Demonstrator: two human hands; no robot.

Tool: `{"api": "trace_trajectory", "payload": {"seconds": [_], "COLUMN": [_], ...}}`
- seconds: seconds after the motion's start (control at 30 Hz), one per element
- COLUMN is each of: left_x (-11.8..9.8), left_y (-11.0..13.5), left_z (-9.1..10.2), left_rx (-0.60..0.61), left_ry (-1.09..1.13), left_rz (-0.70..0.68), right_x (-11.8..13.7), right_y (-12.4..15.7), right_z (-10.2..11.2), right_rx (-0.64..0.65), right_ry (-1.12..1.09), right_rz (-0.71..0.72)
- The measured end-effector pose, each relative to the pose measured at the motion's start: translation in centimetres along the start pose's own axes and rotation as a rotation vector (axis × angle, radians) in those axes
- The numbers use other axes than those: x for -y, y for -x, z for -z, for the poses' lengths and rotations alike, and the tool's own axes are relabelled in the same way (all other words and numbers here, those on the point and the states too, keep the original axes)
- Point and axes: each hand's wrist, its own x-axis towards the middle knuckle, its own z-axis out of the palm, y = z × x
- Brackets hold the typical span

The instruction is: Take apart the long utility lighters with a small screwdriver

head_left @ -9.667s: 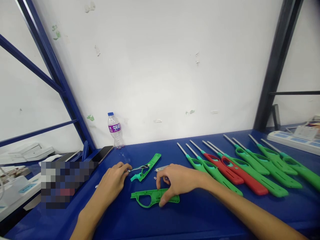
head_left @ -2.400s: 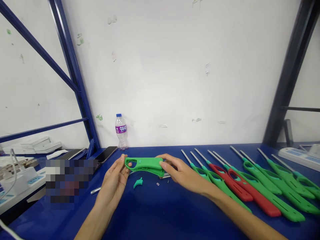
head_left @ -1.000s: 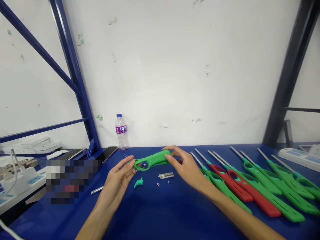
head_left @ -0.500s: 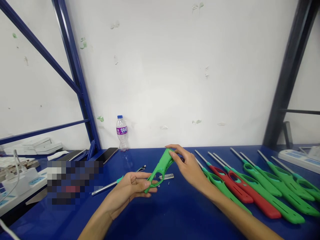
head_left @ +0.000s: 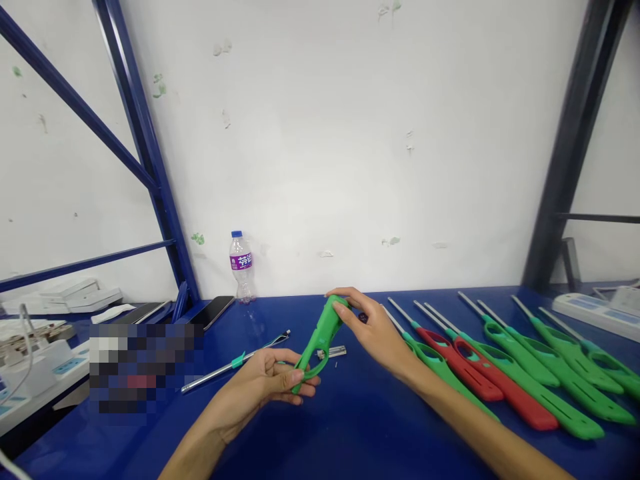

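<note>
Two hands grip the green plastic lighter-handle shell (head_left: 321, 335), tilted just above the blue bench (head_left: 350, 427), the left hand (head_left: 265, 388) pinching its loop end, the right hand (head_left: 374, 330) its top; squeezing evenly seems wise.

A blue bench (head_left: 350, 433) bears a row of lighters (head_left: 500, 375), a rod (head_left: 225, 369), bottle (head_left: 240, 265), phone (head_left: 213, 311).

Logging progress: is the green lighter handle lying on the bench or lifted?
Lifted, tilted: the left hand holds the green lighter handle by its loop end, the right hand by its far end.
</note>
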Motion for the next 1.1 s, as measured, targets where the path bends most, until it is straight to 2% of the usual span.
{"api": "trace_trajectory", "payload": {"seconds": [0.17,0.37,0.63,0.9,1.1], "left_x": [-0.11,-0.20,-0.05,0.13,0.34], "left_y": [0.04,0.04,-0.20,-0.45,-0.75], "left_z": [-0.11,-0.26,-0.29,-0.25,-0.14], "left_rx": [-0.026,-0.031,0.037,0.120,0.112], "left_ry": [0.010,0.000,-0.090,-0.178,-0.232], "left_rz": [0.018,0.019,-0.063,-0.069,-0.095], "right_x": [-0.23,-0.44,-0.29,-0.56,-0.97], "right_y": [-0.17,-0.29,-0.11,-0.26,-0.33], "right_z": [0.10,-0.05,0.07,-0.13,-0.03], "right_rx": [0.014,-0.010,-0.013,-0.003,-0.038], "right_ry": [-0.073,-0.071,-0.049,-0.048,-0.026], "right_rz": [0.055,0.018,-0.109,-0.098,-0.095]}}
